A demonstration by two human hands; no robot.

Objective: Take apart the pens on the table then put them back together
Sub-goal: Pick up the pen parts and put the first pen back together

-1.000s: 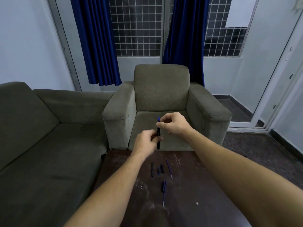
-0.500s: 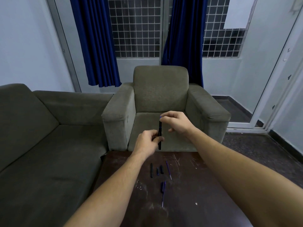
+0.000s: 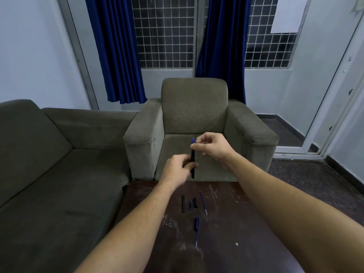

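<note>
At 6 o'clock in my view, the scratched dark table [image 3: 246, 223] carries loose pen parts. Nearest me, a thin blue refill [image 3: 197, 236] lies lengthwise with a short dark piece [image 3: 196, 223] touching its far end. Just beyond, towards 12 o'clock, 4 more parts lie side by side: a black barrel [image 3: 183, 203], a short blue piece [image 3: 190, 205], a short black piece [image 3: 195, 202] and a second thin refill [image 3: 203, 203] at their 3 o'clock end.

Above the table's far edge I hold 1 pen [image 3: 192, 157] upright. My left hand [image 3: 176, 169] is wrapped around its lower half; my right hand [image 3: 213, 146] pinches the blue upper end between thumb and forefinger, at 1 o'clock from the left.

Behind them stands a grey-green armchair [image 3: 194, 107], a matching sofa [image 3: 49, 154] at 9 o'clock, and blue curtains [image 3: 116, 56] over a grilled window [image 3: 167, 36] at 12 o'clock.
</note>
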